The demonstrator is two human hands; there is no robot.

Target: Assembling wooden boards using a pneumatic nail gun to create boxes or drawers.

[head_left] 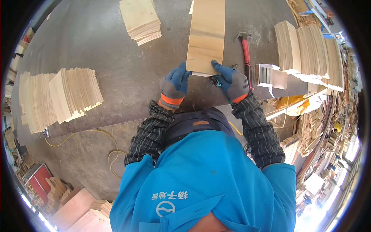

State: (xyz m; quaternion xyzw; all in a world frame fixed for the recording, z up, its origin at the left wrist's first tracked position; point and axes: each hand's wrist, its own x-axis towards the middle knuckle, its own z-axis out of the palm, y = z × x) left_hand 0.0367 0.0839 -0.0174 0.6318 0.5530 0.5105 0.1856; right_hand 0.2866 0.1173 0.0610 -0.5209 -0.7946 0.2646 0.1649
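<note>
Fingers of both gloved hands curl over the near end of a long, pale rectangular plywood board (206, 34) that lies flat on the grey, scuffed worktable (116, 65). The left hand (174, 84), in a grey knit glove with blue rubbery fingertips and an orange cuff, closes its fingers (181, 73) on the board's near left corner. The right hand (232, 80), in a matching glove, pinches the near right corner, thumb on top, fingers tucked under the edge. The board runs away from the person towards the table's far side, its smooth face showing faint grain and darker streaks.

Just right of the right hand lies a hammer with a red handle and dark metal head (245, 54), its shaft pointing along the board. Beside it sits a small white open cardboard box (268, 75). Farther right stands a row of thin, pale wood sheets packed on edge (309, 50). To the left, well apart from the hands, two fanned stacks of similar thin wood sheets (58, 96) rest on the table, and a smaller squared stack of cut plywood pieces (140, 19) lies at the far side. A yellow cable (110, 149) loops across the dusty concrete floor below the table edge.
</note>
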